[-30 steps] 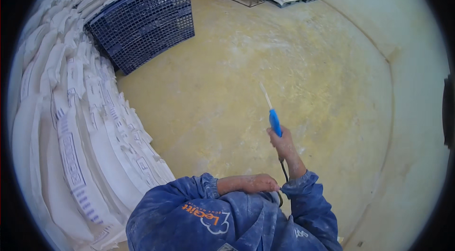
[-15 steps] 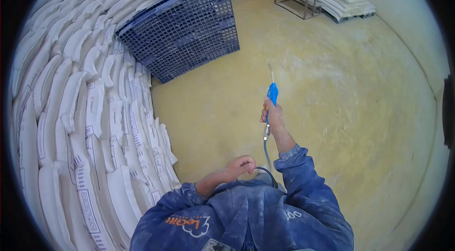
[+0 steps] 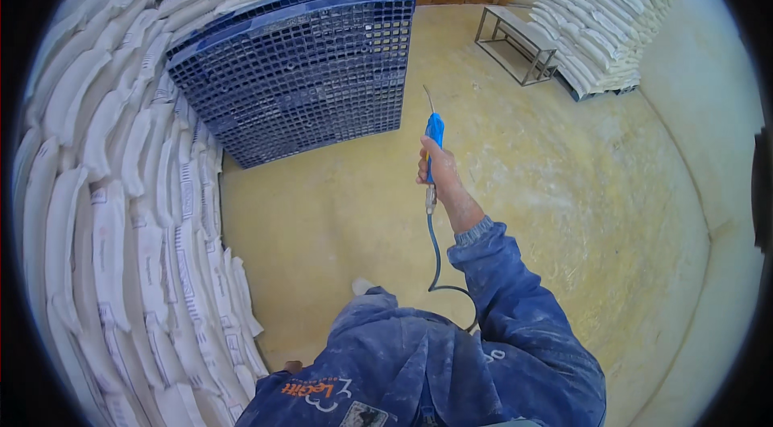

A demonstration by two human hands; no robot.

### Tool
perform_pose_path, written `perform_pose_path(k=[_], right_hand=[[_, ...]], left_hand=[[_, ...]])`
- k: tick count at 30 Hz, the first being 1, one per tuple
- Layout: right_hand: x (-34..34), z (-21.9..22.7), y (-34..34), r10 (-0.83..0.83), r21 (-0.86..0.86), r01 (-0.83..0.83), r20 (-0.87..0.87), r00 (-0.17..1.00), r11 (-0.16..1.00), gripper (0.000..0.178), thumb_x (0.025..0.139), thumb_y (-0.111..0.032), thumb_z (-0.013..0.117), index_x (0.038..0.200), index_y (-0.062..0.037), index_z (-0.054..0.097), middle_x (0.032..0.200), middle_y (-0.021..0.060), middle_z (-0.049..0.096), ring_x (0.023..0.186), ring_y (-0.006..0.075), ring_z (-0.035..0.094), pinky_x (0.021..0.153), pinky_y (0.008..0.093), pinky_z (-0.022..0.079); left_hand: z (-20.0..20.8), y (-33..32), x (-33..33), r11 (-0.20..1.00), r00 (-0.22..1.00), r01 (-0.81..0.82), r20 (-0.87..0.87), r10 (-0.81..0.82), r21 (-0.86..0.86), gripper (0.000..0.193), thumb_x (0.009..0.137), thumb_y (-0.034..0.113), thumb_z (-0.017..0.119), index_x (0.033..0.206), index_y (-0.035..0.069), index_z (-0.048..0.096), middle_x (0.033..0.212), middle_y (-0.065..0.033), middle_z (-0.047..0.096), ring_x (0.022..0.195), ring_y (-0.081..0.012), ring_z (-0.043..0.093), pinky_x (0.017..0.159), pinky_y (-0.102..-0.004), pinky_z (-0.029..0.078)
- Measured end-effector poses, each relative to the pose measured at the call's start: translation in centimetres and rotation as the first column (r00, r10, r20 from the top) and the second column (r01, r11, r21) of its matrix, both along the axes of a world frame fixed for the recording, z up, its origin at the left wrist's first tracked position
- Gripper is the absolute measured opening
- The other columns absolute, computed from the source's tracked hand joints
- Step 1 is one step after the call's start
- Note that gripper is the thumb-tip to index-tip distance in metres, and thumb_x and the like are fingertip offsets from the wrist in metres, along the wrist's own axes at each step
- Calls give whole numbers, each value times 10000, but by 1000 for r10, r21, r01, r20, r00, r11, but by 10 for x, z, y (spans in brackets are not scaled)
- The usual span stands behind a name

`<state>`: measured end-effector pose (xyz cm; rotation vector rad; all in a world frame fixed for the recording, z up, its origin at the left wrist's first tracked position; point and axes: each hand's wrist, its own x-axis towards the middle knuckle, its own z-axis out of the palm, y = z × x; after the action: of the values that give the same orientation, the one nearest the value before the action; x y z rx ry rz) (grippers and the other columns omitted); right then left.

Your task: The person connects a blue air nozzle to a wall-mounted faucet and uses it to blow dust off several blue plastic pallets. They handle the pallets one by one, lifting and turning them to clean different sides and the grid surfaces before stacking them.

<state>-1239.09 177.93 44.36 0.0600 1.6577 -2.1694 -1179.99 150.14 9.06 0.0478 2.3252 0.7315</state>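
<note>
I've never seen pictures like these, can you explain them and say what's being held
There's no robot here: a fisheye camera on a person's head looks down, bending straight edges. Their bare right hand grips a blue tool with a thin nozzle; a dark hose runs from it toward the body. Only a bit of what seems the left hand shows beside the jacket, so I can't tell its grip. Around the yellowish floor, white sacks are stacked at left, blue pallets stand on edge, and a bench stands near another sack stack.

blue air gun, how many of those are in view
1: the blue air gun is in the right hand, with a hose attached. Any behind the leaning blue pallets would be hidden.
</note>
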Motion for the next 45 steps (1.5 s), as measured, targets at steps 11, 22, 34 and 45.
perform_pose_path(k=[11,22,34,45], right_hand=[[-242,3,-222,252,180,-248,1,968,952,369,804,-379,612,694,-32,549,512,53,495,373,163,476,375,314,431],[-477,-34,-348,331,246,-292,-137,934,924,399,811,-393,611,652,-35,532,474,32,466,366,136,471,380,303,423],[-549,-69,-352,-89,245,84,11,996,966,385,798,-411,610,669,-54,548,501,17,496,393,134,477,376,290,394],[-529,-42,-416,-60,443,70,-36,998,894,389,768,-420,646,718,-37,601,513,26,511,412,140,480,391,303,389]], left_hand=[[35,-168,-509,500,570,-761,58,820,414,141,785,215,570,736,83,560,688,-74,604,635,-209,609,570,-317,480],[176,-291,-744,173,282,-884,201,938,434,240,912,256,515,1040,53,526,860,-66,605,762,-144,606,660,-249,478],[324,-440,-1018,685,434,-473,-531,728,554,173,902,161,512,995,22,556,853,-46,572,804,-120,538,735,-262,439],[360,-505,-1076,803,352,-464,-753,556,375,222,903,199,520,1034,26,565,949,-64,586,896,-153,555,811,-276,433]])
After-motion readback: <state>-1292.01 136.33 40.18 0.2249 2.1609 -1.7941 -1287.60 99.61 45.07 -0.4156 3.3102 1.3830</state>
